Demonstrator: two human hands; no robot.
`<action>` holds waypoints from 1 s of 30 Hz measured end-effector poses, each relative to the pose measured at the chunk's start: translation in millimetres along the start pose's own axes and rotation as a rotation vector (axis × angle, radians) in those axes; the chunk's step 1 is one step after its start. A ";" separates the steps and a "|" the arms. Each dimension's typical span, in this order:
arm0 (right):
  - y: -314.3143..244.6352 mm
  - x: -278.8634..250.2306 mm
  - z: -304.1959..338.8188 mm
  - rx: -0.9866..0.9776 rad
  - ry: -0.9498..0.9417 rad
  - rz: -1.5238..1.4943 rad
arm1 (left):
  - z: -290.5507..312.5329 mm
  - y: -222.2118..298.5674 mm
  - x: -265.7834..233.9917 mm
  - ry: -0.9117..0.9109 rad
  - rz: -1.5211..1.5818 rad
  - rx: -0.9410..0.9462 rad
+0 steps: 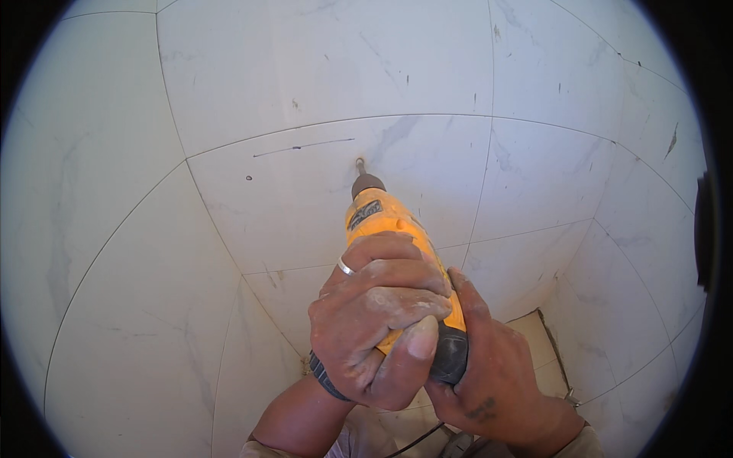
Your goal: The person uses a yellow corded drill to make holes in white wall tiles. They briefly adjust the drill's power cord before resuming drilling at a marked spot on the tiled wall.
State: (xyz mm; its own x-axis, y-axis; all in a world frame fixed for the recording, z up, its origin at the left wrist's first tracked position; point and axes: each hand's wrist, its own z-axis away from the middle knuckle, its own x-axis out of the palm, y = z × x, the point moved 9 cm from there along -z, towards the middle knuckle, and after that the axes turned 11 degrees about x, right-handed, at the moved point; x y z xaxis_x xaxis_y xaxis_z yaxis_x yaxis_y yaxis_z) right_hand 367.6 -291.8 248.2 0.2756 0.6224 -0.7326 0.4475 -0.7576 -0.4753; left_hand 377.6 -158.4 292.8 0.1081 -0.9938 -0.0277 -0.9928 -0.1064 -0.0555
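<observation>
A yellow power drill [391, 214] with a black rear end points up and away from me. From its dark chuck [367, 184] a thin bit [361, 166] reaches the white marbled wall tile [427, 175]; its tip meets a small brownish spot there. My left hand [382, 317], dusty, with a ring and a dark wrist strap, wraps over the drill's body. Behind it my right hand [496, 370] closes round the rear of the drill, its thumb along the right side. The grip and trigger are hidden by my hands.
Left of the bit, the tile carries a drawn dark line [304, 146] and a small dark ring or hole [249, 178]. Tiled walls close in on both sides. Low at right is a floor corner [538, 347]. A black cable [418, 440] runs below my hands.
</observation>
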 end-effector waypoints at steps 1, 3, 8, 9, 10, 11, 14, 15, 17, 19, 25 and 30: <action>0.5 0.2 0.0 0.006 -0.004 0.003 | 0.1 -0.1 -0.2 0.004 0.001 -0.003; -0.4 0.0 0.2 -0.008 0.003 -0.001 | 0.2 0.5 0.0 0.004 -0.003 0.000; -0.6 1.9 -0.4 -0.025 0.018 -0.024 | 0.7 0.2 -0.3 -0.002 0.000 -0.003; -1.5 1.6 -0.3 -0.038 0.027 -0.029 | 0.9 -0.1 -0.7 -0.002 0.002 -0.005; -2.6 1.0 0.0 -0.051 0.036 -0.035 | 1.2 -0.8 -1.3 0.001 0.007 -0.010; -2.5 1.6 0.0 -0.049 0.034 -0.025 | 1.5 -0.6 -1.6 -0.001 0.004 -0.007; -2.2 2.4 0.0 -0.041 0.021 -0.001 | 2.6 -0.8 -2.3 0.001 0.004 -0.015; -2.0 2.7 -0.1 -0.039 0.015 0.003 | 2.9 -0.8 -2.6 0.003 0.005 -0.018; -3.2 2.1 -0.3 -0.054 0.027 0.017 | 3.0 -1.1 -2.8 0.006 0.004 -0.016; -6.0 0.1 -0.1 -0.089 0.062 0.035 | 2.9 -1.5 -2.4 0.009 0.005 -0.012; -0.2 4.4 -1.1 -0.025 0.021 0.010 | 3.4 -2.6 -2.6 0.009 0.006 -0.015; -1.0 4.4 -2.1 -0.037 0.022 0.002 | 3.5 -3.5 -3.0 0.005 0.004 -0.004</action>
State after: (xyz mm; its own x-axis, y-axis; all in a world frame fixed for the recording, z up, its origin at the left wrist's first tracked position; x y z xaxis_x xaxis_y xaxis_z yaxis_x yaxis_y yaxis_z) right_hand 370.2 -287.8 246.5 0.2947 0.6251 -0.7228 0.4779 -0.7514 -0.4549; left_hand 381.0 -154.9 289.6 0.1037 -0.9943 -0.0230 -0.9934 -0.1024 -0.0511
